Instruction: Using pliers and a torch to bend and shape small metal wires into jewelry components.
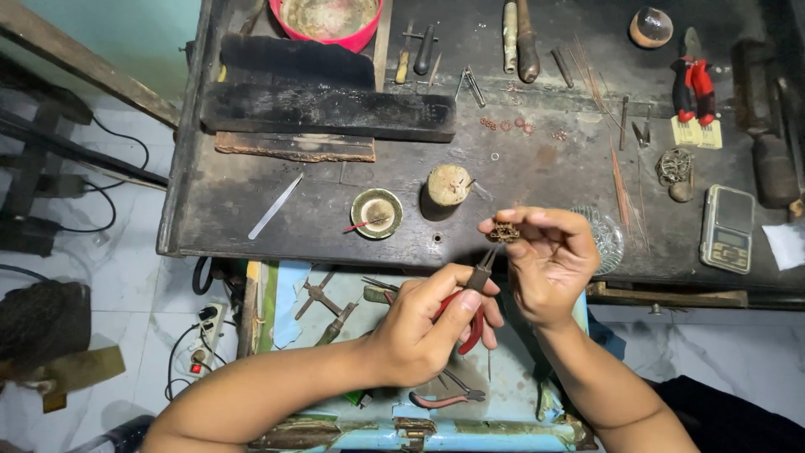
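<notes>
Just right of frame centre, small brown filigree piece (504, 231) pinched between thumb and fingertips of right hand (549, 264), held above front edge of dark workbench (251, 201). Below it, red-handled pliers (474, 294) gripped in closed left hand (428, 323), tips touching underside of piece. Behind, on bench: round brass dish (376, 213) with thin red-tipped stick, pale cylindrical stump (449, 184) just beside. Glass dish (605, 236) partly hidden behind right hand. Farther right, pocket scale (728, 228); upper right, red-handled cutters (693, 88). Top centre, pink bowl (329, 18). Lower centre, blue drawer (503, 377) with loose tools under both forearms.
</notes>
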